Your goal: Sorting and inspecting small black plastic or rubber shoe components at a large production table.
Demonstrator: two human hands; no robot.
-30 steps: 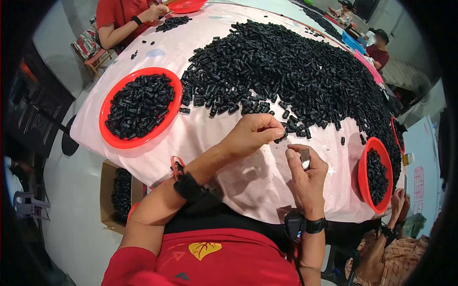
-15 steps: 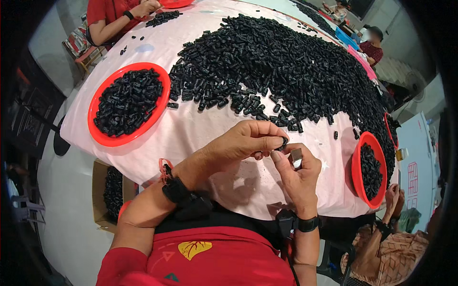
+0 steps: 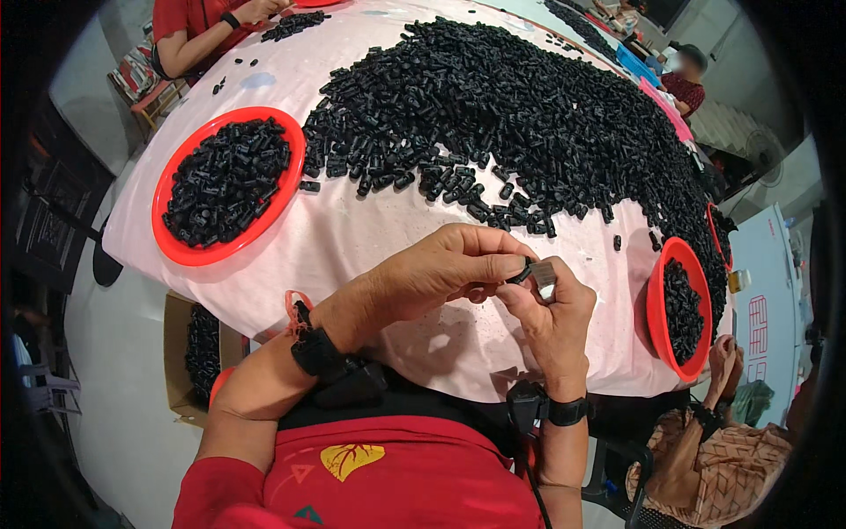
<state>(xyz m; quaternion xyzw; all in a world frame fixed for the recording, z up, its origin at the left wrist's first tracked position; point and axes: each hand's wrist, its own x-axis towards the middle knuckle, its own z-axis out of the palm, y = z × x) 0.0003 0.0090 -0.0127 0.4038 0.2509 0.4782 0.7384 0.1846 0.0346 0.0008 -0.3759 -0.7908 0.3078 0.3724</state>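
Note:
Between the thumb and fingers of my left hand is a small black cylindrical plastic part, mostly covered by the fingertips. My right hand is closed on a short flat metal blade, held between thumb and fingers. The blade lies right beside the black part; whether its edge touches cannot be made out. Both hands are above the near side of the table, in front of a large heap of similar black parts.
A red basin full of black parts stands at the left, a smaller red basin at the right. Below the left table edge is a cardboard box with more parts. Other people sit around the pink-covered table.
The metal blade has turned and moved left toward the black part, along with my right fingers. My left hand keeps its pinch. The whole view has shifted slightly.

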